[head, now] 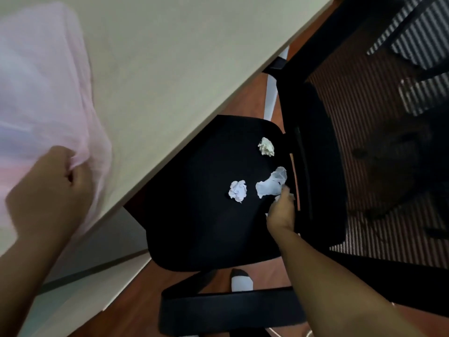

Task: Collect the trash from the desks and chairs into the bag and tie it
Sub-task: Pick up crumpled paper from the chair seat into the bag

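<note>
Three crumpled white paper balls lie on the black chair seat (194,215): one far right (266,147), one in the middle (238,190), and a larger one (271,183) near the backrest side. My right hand (281,212) reaches down onto the seat, its fingers closing on the lower edge of that larger ball, with a bit of white paper showing in the hand. My left hand (48,188) is a fist gripping the thin pink plastic bag (36,81), which lies blurred over the desk at the left.
A pale desk top (170,69) runs diagonally above the chair. The chair's mesh backrest (376,154) stands at the right and its black armrest (230,310) at the bottom. A foot in a white sock (241,282) stands on the reddish floor.
</note>
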### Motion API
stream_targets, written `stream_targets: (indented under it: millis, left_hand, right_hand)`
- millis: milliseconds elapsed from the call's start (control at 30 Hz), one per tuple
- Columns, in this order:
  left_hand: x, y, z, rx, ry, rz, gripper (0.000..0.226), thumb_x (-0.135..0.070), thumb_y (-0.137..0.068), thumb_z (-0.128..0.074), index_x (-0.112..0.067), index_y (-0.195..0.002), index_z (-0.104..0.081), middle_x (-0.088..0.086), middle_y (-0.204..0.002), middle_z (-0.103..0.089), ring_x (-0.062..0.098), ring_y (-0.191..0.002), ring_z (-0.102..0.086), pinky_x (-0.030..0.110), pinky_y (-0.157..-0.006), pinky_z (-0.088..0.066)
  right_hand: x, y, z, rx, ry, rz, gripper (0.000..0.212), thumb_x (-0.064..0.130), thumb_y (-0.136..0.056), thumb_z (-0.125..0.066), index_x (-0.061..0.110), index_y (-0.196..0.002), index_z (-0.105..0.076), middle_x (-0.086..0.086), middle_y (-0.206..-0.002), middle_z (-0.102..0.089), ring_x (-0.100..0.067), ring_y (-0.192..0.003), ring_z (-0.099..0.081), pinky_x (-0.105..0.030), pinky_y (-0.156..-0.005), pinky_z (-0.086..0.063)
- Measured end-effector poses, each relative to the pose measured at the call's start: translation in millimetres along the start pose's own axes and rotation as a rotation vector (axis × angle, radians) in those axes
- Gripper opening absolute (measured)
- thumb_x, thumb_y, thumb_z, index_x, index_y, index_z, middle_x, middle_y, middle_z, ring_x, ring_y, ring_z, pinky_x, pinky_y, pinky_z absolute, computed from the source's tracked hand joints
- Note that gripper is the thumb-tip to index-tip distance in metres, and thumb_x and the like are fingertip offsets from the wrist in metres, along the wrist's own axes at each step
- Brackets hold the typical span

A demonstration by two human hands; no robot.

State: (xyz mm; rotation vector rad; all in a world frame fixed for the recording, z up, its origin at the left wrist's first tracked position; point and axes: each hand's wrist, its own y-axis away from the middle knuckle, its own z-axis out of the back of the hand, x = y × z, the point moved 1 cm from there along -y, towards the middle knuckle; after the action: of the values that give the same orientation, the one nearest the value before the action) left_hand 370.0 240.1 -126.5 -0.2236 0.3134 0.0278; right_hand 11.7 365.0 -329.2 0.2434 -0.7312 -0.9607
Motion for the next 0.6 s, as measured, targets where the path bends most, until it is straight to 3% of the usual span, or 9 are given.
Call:
stream_targets:
  millis: [33,67,100,167,233,333,400,500,600]
  left_hand:
    - [25,-8,26,0.046,-0.039,0.019,0.028,-0.041,-0.097,-0.029,-0.019,-0.082,-0.041,0.009,-0.067,-0.049,0.038,-0.061,-0.051,0.050,-0.062,-0.051]
    - [0,1,3,0.105,-0.079,0.019,0.026,-0.038,-0.097,-0.031,-0.020,-0.081,-0.040,0.009,-0.067,-0.049,0.037,-0.060,-0.052,0.049,-0.061,-0.052]
    - [4,1,14,0.128,-0.064,0.007,0.025,-0.037,-0.097,-0.032,-0.020,-0.081,-0.041,0.008,-0.068,-0.050,0.036,-0.060,-0.053,0.048,-0.061,-0.053]
    - [-9,0,10,0.138,-0.117,0.008,0.026,-0.035,-0.098,-0.032,-0.019,-0.080,-0.042,0.007,-0.068,-0.050,0.035,-0.060,-0.052,0.047,-0.060,-0.053]
    - [-12,0,18,0.082,-0.135,-0.003,0.025,-0.031,-0.099,-0.034,-0.019,-0.079,-0.042,0.008,-0.067,-0.049,0.034,-0.059,-0.050,0.045,-0.059,-0.051]
    - [-4,0,13,0.096,-0.131,-0.020,0.023,-0.032,-0.098,-0.032,-0.019,-0.081,-0.042,0.010,-0.069,-0.050,0.037,-0.060,-0.051,0.048,-0.059,-0.051]
    - [0,1,11,0.094,-0.117,-0.013,0.023,-0.033,-0.098,-0.032,-0.019,-0.083,-0.043,0.010,-0.069,-0.052,0.037,-0.061,-0.052,0.049,-0.059,-0.052]
    - [4,0,12,0.171,-0.068,0.010,0.027,-0.040,-0.099,-0.030,-0.022,-0.084,-0.045,0.008,-0.070,-0.055,0.035,-0.060,-0.057,0.050,-0.058,-0.055]
    - [16,-2,6,0.222,-0.064,0.006,0.028,-0.040,-0.099,-0.033,-0.022,-0.081,-0.043,0.006,-0.067,-0.054,0.036,-0.057,-0.056,0.046,-0.054,-0.054]
  right_hand:
    - [10,-4,0,0.007,-0.087,-0.027,0.068,0.072,-0.081,-0.050,0.021,-0.127,-0.051,-0.006,-0.107,-0.054,-0.030,-0.095,-0.062,-0.038,-0.083,-0.050]
    - [17,-11,-3,0.029,-0.129,-0.121,0.079,0.085,-0.072,-0.044,0.022,-0.119,-0.053,-0.005,-0.097,-0.055,-0.028,-0.082,-0.062,-0.038,-0.075,-0.051]
    - [18,-22,-5,0.077,-0.200,-0.226,0.075,0.082,-0.075,-0.042,0.018,-0.111,-0.056,-0.009,-0.088,-0.058,-0.029,-0.070,-0.059,-0.036,-0.066,-0.050]
    - [11,-50,-16,0.123,-0.254,-0.230,0.047,0.052,-0.087,-0.049,0.008,-0.100,-0.057,-0.020,-0.084,-0.065,-0.031,-0.064,-0.061,-0.041,-0.059,-0.053]
    - [15,-48,-18,0.166,-0.092,-0.099,0.027,0.028,-0.083,-0.054,0.005,-0.095,-0.058,-0.026,-0.092,-0.069,-0.035,-0.074,-0.068,-0.044,-0.070,-0.059]
    - [50,-4,-6,0.175,-0.179,0.052,0.005,0.011,-0.091,-0.057,0.007,-0.089,-0.057,-0.010,-0.075,-0.062,-0.023,-0.069,-0.061,-0.014,-0.061,-0.049]
    - [67,5,-17,0.211,-0.180,0.133,0.002,0.011,-0.092,-0.058,0.009,-0.093,-0.059,-0.002,-0.081,-0.056,-0.017,-0.072,-0.055,-0.008,-0.053,-0.041]
    - [89,6,-40,0.311,-0.015,0.208,0.027,0.024,-0.087,-0.066,0.008,-0.106,-0.058,-0.007,-0.110,-0.052,-0.021,-0.093,-0.058,-0.028,-0.070,-0.055]
    - [96,3,-52,0.315,0.257,0.261,0.053,0.027,-0.082,-0.072,0.007,-0.126,-0.048,-0.012,-0.129,-0.042,-0.030,-0.116,-0.048,-0.039,-0.093,-0.049]
